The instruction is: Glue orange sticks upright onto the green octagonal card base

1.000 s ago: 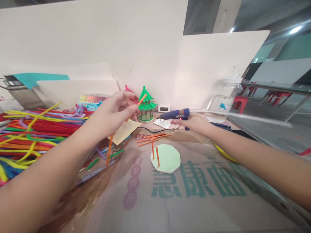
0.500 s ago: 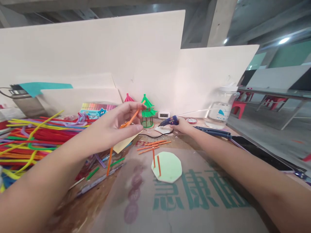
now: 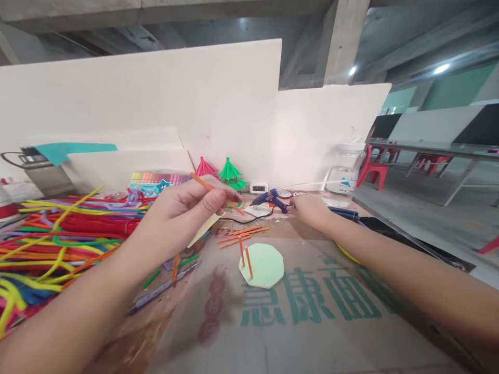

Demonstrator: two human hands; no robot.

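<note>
My left hand (image 3: pixel 191 208) is closed in a pinch on an orange stick (image 3: pixel 202 183) that slants from upper left to lower right. My right hand (image 3: pixel 307 209) reaches far forward and touches the handle of a blue glue gun (image 3: pixel 268 198) standing on a white scrap; its fingers look curled beside the handle. Between my arms lies a pale green octagonal base (image 3: pixel 265 265) with two orange sticks (image 3: pixel 245 254) upright in it. More cut orange sticks (image 3: pixel 239 235) lie just behind the base.
A heap of coloured pipe cleaners (image 3: pixel 58 234) fills the left side. Green and pink paper pavilions (image 3: pixel 228 174), a marker box (image 3: pixel 154 181), a small clock (image 3: pixel 259 187) and a clear jar (image 3: pixel 345 174) stand at the back by white boards. Printed cardboard (image 3: pixel 312 306) covers the table.
My right hand has set the glue gun down at the back and loosened around it. My left hand has turned the orange stick from steep to a flatter slant. The view tilted upward.
</note>
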